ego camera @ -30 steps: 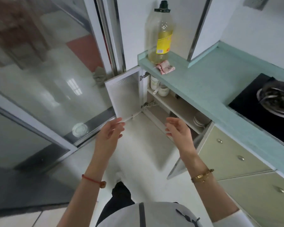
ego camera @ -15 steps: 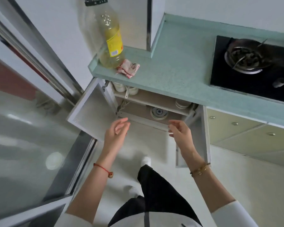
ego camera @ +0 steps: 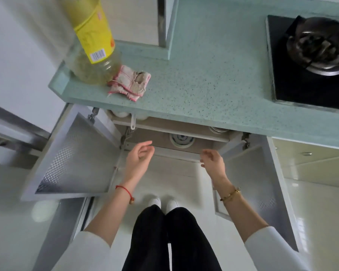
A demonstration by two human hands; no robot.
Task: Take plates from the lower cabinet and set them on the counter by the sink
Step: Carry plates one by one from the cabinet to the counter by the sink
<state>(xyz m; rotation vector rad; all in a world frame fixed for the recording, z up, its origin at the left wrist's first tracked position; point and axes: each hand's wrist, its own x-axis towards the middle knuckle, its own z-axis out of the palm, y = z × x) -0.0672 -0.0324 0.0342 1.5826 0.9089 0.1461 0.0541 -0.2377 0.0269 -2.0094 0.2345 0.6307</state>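
While both cabinet doors stand swung wide, the left door [ego camera: 74, 155] at centre left of the frame and the right door [ego camera: 252, 180] at centre right, the step in hand is judged to be the reach into the lower cabinet for the plates. At the bottom of the frame the person stands square to the opening, feet together on the pale floor [ego camera: 176, 180]. Above them, the left hand [ego camera: 138, 159] hangs loosely spread and holds nothing, just in front of the cabinet's lower edge; the right hand [ego camera: 213, 163] hangs likewise, fingers loosely curled and empty, near the inner edge of the right door. Beyond the hands, in the middle of the frame, a round blue-patterned dish [ego camera: 181, 139] lies on the cabinet floor, and a stack of plates [ego camera: 218, 130] shows partly on the shelf [ego camera: 164, 128] above it, to the right, its far side hidden by the counter edge. For a sound grasp, bend low enough to see the stack whole, slide both hands under opposite rims, and lift level before drawing it clear of the shelf and the right-hand hinge. Farther up the frame, the green counter [ego camera: 204, 75] is bare in its middle, between the folded cloth [ego camera: 130, 83] beside the oil bottle [ego camera: 90, 44] at upper left and the gas hob [ego camera: 309, 53] at upper right. No sink is in view.
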